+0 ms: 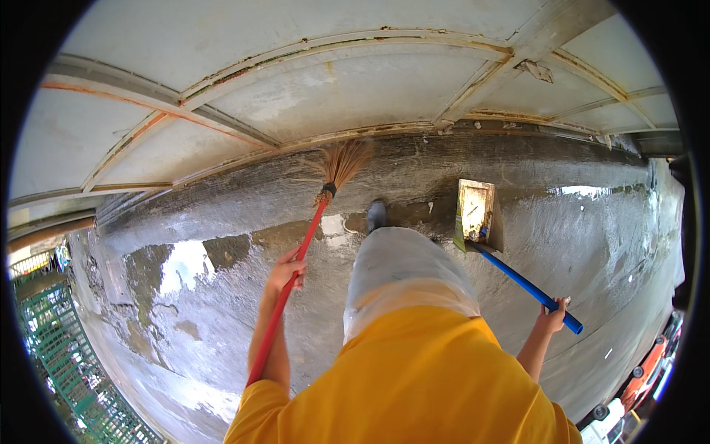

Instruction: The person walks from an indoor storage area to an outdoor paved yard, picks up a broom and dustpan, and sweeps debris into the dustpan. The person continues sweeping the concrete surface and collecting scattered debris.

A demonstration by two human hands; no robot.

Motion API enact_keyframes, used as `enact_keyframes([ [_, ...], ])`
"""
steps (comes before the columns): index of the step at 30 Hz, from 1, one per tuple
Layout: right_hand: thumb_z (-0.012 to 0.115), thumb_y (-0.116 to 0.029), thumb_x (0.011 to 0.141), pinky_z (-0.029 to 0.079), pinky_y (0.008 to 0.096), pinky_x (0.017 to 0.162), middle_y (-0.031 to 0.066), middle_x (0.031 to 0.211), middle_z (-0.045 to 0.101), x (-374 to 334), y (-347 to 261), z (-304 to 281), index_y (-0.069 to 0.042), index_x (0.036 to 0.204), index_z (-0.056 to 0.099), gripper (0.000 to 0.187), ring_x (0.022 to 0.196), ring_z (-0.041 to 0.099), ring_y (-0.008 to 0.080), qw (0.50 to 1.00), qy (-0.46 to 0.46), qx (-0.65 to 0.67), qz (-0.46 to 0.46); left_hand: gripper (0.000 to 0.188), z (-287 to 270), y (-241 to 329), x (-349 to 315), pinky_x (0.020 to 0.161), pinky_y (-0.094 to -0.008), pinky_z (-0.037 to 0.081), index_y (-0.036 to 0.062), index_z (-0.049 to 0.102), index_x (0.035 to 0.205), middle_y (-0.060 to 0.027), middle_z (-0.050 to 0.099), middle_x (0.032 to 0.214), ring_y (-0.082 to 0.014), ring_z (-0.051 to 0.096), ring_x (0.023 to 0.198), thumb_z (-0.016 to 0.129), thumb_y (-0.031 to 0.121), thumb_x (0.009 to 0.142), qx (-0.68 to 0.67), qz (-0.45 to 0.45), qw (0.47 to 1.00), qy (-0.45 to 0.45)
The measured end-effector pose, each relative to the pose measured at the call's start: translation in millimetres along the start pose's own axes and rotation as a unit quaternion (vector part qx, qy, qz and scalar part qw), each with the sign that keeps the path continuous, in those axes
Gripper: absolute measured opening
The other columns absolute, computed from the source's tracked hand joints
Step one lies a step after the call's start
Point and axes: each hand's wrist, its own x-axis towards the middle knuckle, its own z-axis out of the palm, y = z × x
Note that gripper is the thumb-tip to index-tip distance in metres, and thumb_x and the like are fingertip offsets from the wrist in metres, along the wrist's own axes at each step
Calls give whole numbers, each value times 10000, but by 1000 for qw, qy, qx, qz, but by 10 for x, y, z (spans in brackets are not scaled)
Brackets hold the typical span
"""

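Note:
My left hand (285,271) is closed round the red handle of a stick broom (302,251). Its brown bristles (345,161) fan out against the foot of the metal wall, slightly blurred at the tips. On my right side, my right hand (552,317) grips the blue handle of a long-handled dustpan (477,211) near its top end. The pan rests on the wet concrete, and some dirt or small debris seems to lie in it. Broom and pan are well apart, with my dark boot (376,214) between them.
A pale panelled metal wall (355,92) with rusty frames runs along the far side. Puddles (185,266) lie on the wet concrete floor (310,333). A green fence (66,348) stands at the far left. A red vehicle (643,374) shows at the lower right.

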Motion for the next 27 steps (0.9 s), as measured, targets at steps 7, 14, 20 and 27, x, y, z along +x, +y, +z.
enact_keyframes([
  [7, 733, -208, 851, 483, 446, 713, 45, 900, 655, 237, 43, 534, -92, 964, 652, 181, 850, 623, 195, 1000, 27, 1, 15, 688, 82, 38, -1293, 356, -327, 446, 30, 317, 1482, -67, 512, 640, -143, 466, 387, 565, 7, 840, -8, 44, 994, 104],
  [14, 726, -180, 849, 474, 420, 692, 15, 841, 644, 442, -58, 397, -119, 849, 622, 120, 807, 605, 151, 1000, -11, -7, 9, 51, -310, -496, -742, 379, -251, 396, 99, 508, 996, 19, 459, 623, -96, 427, 426, 497, 87, 948, -406, 170, 880, 177],
  [20, 738, -161, 831, 430, 345, 591, 1, 765, 628, 676, -231, 479, -131, 810, 610, 133, 721, 591, 128, 998, -40, -53, -19, 173, 295, -468, 545, 382, -277, 378, 141, 541, 1058, 27, 467, 622, -90, 433, 428, 553, 78, 898, -180, 51, 981, 50],
  [27, 754, -97, 811, 385, 303, 529, -4, 766, 598, 967, -61, 655, -88, 815, 618, 136, 663, 537, 108, 991, -70, -88, -66, 479, 2213, -591, 531, 360, -302, 389, 108, 498, 1302, -24, 501, 611, -125, 453, 392, 596, 29, 839, 15, -22, 996, -82],
])
